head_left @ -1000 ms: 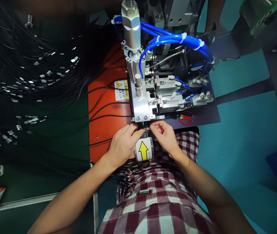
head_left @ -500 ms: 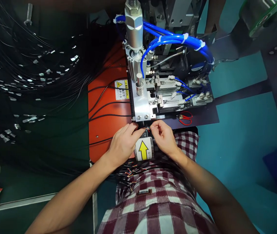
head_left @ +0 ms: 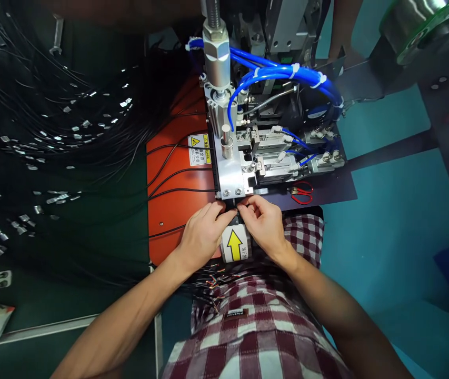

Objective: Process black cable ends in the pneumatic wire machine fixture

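Observation:
My left hand (head_left: 205, 227) is closed in a pinch at the front end of the machine's track (head_left: 230, 202). A black cable (head_left: 169, 231) runs across the orange plate and in under this hand. Facing it, my right hand (head_left: 264, 223) pinches at the same spot, fingertips almost touching the left ones. What lies between the fingertips is tiny and mostly hidden; thin coloured wire ends showed there a moment earlier. Just below the fingers is a guard with a yellow arrow label (head_left: 235, 245). The silver press head (head_left: 230, 176) stands directly beyond both hands.
Several black cables cross the orange plate (head_left: 169, 205). Many cables with shiny metal ends (head_left: 58, 197) cover the dark table at left. Stripped wire ends (head_left: 214, 281) lie near my lap. Red-handled scissors (head_left: 302, 193) rest right of the machine. Blue air hoses (head_left: 287, 71) arch above.
Both hands stay at the track. My right fingertips have moved slightly left, closer to the left ones, and the coloured wire ends are now covered. The view has shifted a little.

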